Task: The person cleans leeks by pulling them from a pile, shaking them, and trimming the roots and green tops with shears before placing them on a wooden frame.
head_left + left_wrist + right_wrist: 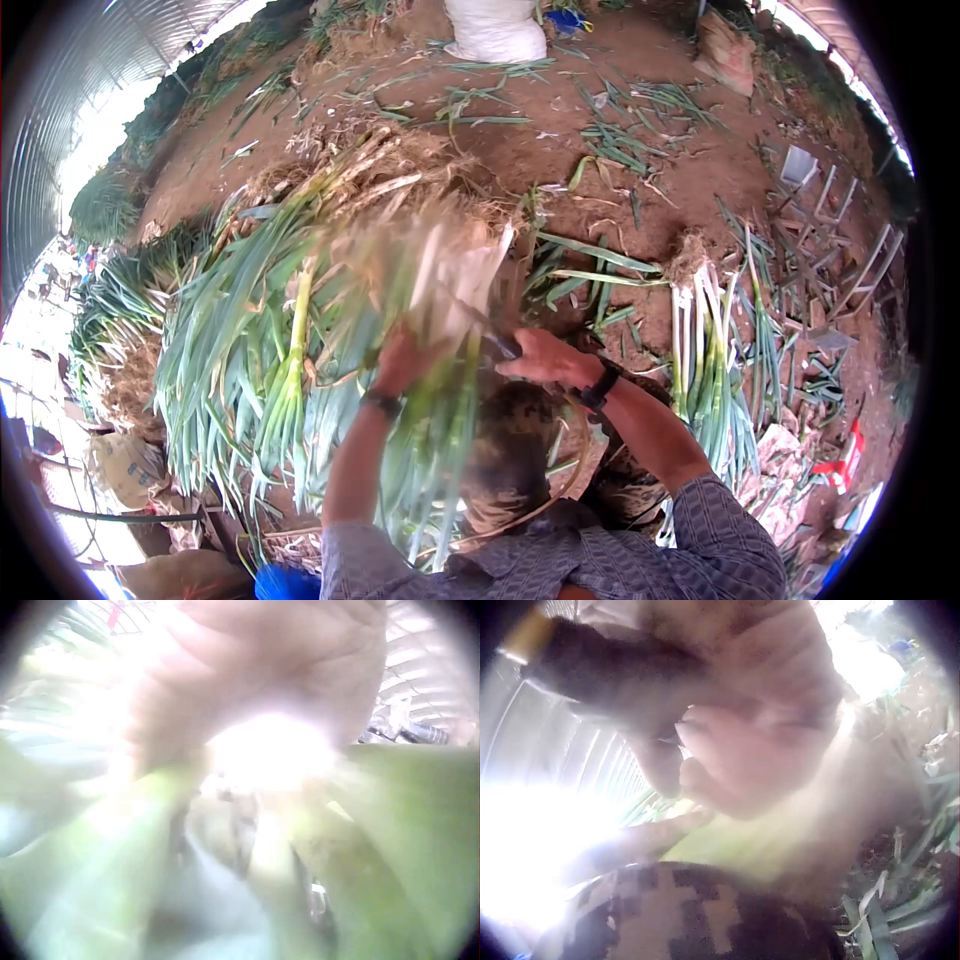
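My left hand [405, 358] grips a bunch of big green onions [440, 400], motion-blurred, with white shanks up and leaves hanging below. In the left wrist view, the hand [262, 667] curves over broad green leaves [97, 877]. My right hand [548, 358] holds a knife by its dark handle [503, 347]. Its blurred blade [468, 312] reaches across the white shanks. In the right wrist view, the fingers [735, 761] wrap the dark handle [607, 667], which has a yellowish end. A camouflage-covered knee [682, 911] is below the right hand.
A large heap of green onions [240, 300] lies at the left, roots away from me. A smaller bundle [712, 350] lies on the right. Cut leaves litter the dirt floor [400, 85]. A white sack [495, 28] stands ahead; metal frames [860, 270] are far right.
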`<action>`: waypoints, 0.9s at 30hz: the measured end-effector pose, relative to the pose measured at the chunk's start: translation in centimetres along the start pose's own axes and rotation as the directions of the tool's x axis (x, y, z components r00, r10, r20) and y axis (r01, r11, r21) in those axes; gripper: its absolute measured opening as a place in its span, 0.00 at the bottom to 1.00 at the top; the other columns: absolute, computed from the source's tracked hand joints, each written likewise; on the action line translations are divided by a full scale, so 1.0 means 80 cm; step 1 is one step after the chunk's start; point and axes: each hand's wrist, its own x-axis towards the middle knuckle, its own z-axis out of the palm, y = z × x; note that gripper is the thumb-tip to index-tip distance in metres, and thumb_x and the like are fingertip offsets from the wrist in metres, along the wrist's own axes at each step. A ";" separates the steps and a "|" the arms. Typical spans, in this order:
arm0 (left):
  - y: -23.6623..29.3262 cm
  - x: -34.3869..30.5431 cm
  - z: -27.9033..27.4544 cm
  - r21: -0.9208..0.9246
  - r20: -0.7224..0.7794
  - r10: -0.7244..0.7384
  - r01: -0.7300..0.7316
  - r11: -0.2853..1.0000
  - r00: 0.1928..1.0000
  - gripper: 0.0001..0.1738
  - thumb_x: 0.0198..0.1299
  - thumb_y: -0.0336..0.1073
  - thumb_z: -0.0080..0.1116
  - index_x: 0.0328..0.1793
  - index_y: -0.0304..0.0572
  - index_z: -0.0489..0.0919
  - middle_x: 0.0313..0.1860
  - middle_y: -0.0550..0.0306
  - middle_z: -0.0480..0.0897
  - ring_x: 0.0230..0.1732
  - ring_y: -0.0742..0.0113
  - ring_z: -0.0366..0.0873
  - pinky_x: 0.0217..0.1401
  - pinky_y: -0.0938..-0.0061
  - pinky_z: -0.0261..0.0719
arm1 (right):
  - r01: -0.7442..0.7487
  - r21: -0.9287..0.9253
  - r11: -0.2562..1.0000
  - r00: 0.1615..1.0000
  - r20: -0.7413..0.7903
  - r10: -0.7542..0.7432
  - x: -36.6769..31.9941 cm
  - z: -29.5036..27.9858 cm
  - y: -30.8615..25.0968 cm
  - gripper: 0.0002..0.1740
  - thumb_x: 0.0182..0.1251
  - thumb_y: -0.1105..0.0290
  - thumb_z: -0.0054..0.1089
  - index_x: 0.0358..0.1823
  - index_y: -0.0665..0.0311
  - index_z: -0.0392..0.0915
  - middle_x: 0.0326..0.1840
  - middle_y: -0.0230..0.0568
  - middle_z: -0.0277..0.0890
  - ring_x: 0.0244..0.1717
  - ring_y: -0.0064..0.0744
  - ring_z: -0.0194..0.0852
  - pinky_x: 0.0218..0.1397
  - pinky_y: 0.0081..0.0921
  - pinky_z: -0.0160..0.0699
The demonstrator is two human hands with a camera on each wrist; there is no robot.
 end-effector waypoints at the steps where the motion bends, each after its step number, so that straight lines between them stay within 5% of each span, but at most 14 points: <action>1: 0.017 0.006 0.004 0.038 0.101 -0.002 -0.002 0.999 0.995 0.56 0.46 0.69 0.68 0.72 0.37 0.62 0.58 0.39 0.80 0.58 0.44 0.78 0.60 0.57 0.76 | 0.012 0.078 0.997 1.000 -0.018 -0.011 -0.003 0.002 0.005 0.21 0.57 0.56 0.69 0.29 0.68 0.73 0.23 0.43 0.76 0.24 0.33 0.77 0.31 0.32 0.74; 3: 0.041 0.012 0.016 0.113 0.293 -0.010 -0.024 0.993 0.956 0.55 0.45 0.66 0.70 0.71 0.39 0.63 0.57 0.40 0.80 0.58 0.45 0.79 0.59 0.57 0.76 | -0.034 0.189 0.981 0.998 -0.045 0.043 -0.014 0.002 0.007 0.18 0.60 0.58 0.68 0.28 0.65 0.73 0.21 0.36 0.75 0.21 0.25 0.73 0.27 0.27 0.71; 4: 0.043 0.002 0.027 0.061 0.090 0.081 -0.087 0.994 0.993 0.53 0.44 0.64 0.72 0.71 0.42 0.64 0.55 0.41 0.81 0.56 0.47 0.80 0.58 0.59 0.77 | -0.049 0.238 0.970 0.996 -0.061 0.066 -0.018 -0.003 0.006 0.16 0.61 0.59 0.67 0.27 0.63 0.73 0.20 0.33 0.74 0.19 0.21 0.71 0.25 0.24 0.69; 7: 0.043 -0.003 0.025 -0.004 0.132 0.164 -0.165 0.986 0.978 0.53 0.44 0.64 0.72 0.70 0.41 0.64 0.54 0.41 0.82 0.56 0.47 0.80 0.58 0.60 0.77 | -0.224 0.382 0.897 0.972 0.021 0.233 -0.041 -0.014 0.014 0.14 0.63 0.62 0.66 0.26 0.60 0.73 0.19 0.31 0.73 0.18 0.20 0.69 0.23 0.22 0.66; 11: 0.039 0.011 0.005 -0.239 0.213 0.124 -0.072 0.968 0.969 0.54 0.44 0.65 0.72 0.68 0.33 0.64 0.52 0.38 0.82 0.56 0.46 0.80 0.60 0.60 0.76 | -0.151 0.507 0.848 0.963 -0.117 0.241 -0.032 0.007 0.056 0.12 0.63 0.65 0.65 0.27 0.61 0.74 0.19 0.30 0.73 0.18 0.21 0.69 0.23 0.22 0.68; 14: 0.050 0.016 0.006 0.072 0.204 0.030 -0.046 0.996 0.978 0.52 0.46 0.66 0.69 0.65 0.30 0.67 0.51 0.36 0.82 0.55 0.45 0.81 0.58 0.59 0.77 | -0.152 0.592 0.792 0.933 -0.179 0.313 0.002 0.014 0.051 0.09 0.63 0.67 0.64 0.35 0.65 0.77 0.24 0.34 0.77 0.19 0.23 0.71 0.23 0.24 0.70; 17: 0.055 0.017 0.015 0.180 0.244 0.019 -0.065 0.982 0.970 0.49 0.48 0.65 0.66 0.63 0.29 0.70 0.50 0.37 0.83 0.53 0.44 0.81 0.56 0.58 0.78 | -0.065 0.544 0.836 0.931 -0.268 0.247 0.059 0.043 0.110 0.14 0.63 0.67 0.64 0.44 0.69 0.77 0.30 0.40 0.80 0.21 0.26 0.73 0.21 0.26 0.71; 18: 0.062 0.011 0.008 0.171 0.238 0.018 -0.060 0.983 0.971 0.47 0.49 0.65 0.65 0.61 0.29 0.72 0.49 0.37 0.83 0.52 0.44 0.81 0.56 0.59 0.78 | -0.188 0.556 0.810 0.906 -0.220 0.361 0.030 0.024 0.035 0.19 0.62 0.68 0.64 0.51 0.72 0.74 0.34 0.44 0.81 0.22 0.27 0.74 0.21 0.28 0.72; 21: 0.033 0.030 0.014 0.047 0.267 0.023 -0.037 0.998 0.963 0.41 0.51 0.62 0.64 0.56 0.30 0.76 0.47 0.37 0.84 0.51 0.44 0.82 0.55 0.59 0.78 | -0.071 0.463 0.884 0.930 -0.289 0.226 0.046 0.036 0.069 0.14 0.60 0.62 0.64 0.32 0.68 0.82 0.24 0.37 0.80 0.28 0.28 0.79 0.32 0.24 0.73; 26: 0.006 0.054 -0.006 -0.250 0.339 0.085 0.003 0.968 0.937 0.39 0.53 0.60 0.63 0.55 0.28 0.78 0.49 0.35 0.83 0.52 0.49 0.80 0.55 0.62 0.76 | -0.227 0.313 0.922 0.970 -0.008 0.242 -0.004 0.012 0.023 0.12 0.60 0.64 0.65 0.29 0.66 0.76 0.22 0.35 0.75 0.22 0.25 0.72 0.24 0.24 0.69; 27: -0.016 0.062 0.005 -0.307 0.310 0.188 -0.089 0.948 0.932 0.40 0.53 0.61 0.63 0.55 0.26 0.78 0.50 0.35 0.83 0.52 0.49 0.80 0.56 0.62 0.76 | -0.252 0.253 0.934 0.968 0.060 0.245 -0.017 0.005 0.011 0.12 0.61 0.65 0.65 0.31 0.66 0.75 0.23 0.35 0.73 0.21 0.23 0.71 0.22 0.24 0.67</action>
